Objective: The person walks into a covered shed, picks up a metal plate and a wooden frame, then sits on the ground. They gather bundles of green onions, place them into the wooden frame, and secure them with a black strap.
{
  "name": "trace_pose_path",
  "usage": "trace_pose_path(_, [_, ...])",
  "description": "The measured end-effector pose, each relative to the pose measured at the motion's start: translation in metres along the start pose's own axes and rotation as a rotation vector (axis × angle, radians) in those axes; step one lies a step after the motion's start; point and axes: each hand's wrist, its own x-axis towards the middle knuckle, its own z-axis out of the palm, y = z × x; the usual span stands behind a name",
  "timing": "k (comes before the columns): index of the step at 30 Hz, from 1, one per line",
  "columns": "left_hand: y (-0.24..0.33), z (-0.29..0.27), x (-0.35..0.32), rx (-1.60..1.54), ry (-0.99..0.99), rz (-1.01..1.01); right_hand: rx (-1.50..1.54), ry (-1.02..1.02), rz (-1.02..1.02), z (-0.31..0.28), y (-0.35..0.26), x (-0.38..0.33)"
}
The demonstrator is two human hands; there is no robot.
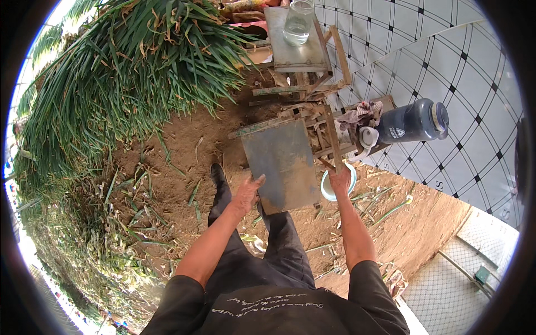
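Observation:
A low wooden stand with a flat grey top (279, 164), partly smeared with brown dirt, is in front of my legs. My left hand (246, 194) is at the left edge of the top, thumb along it and the other fingers tucked out of sight beneath. On the stand's right side, my right hand (339, 181) closes around the lower end of a wooden bar (333, 139). Just behind that hand, a white bowl with a pale blue rim (327, 188) is on the ground, partly covered by the hand.
Beyond is another wooden stand (287, 53) bearing a glass jar of clear liquid (298, 25). To the right are a dark bottle (410, 121) and a crumpled cloth (362, 114). Green onions (139, 61) are heaped at left; patterned sheeting (446, 95) covers the right.

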Motion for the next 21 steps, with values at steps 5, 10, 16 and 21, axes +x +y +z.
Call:
trace_pose_path(5, [-0.001,0.015,0.003,-0.019,0.155,0.076,0.115,0.103,-0.053,0.022,0.006,0.049])
trace_pose_path(10, [-0.011,0.011,0.006,-0.03,0.2,0.152,0.231,0.01,-0.034,0.055,0.028,0.078])
trace_pose_path(16, [0.005,0.015,-0.034,-0.007,0.273,0.204,0.337,-0.093,-0.113,0.056,0.02,0.062])
trace_pose_path(21, [0.001,-0.003,-0.067,-0.031,0.384,0.285,0.376,-0.189,-0.183,0.065,-0.009,0.033])
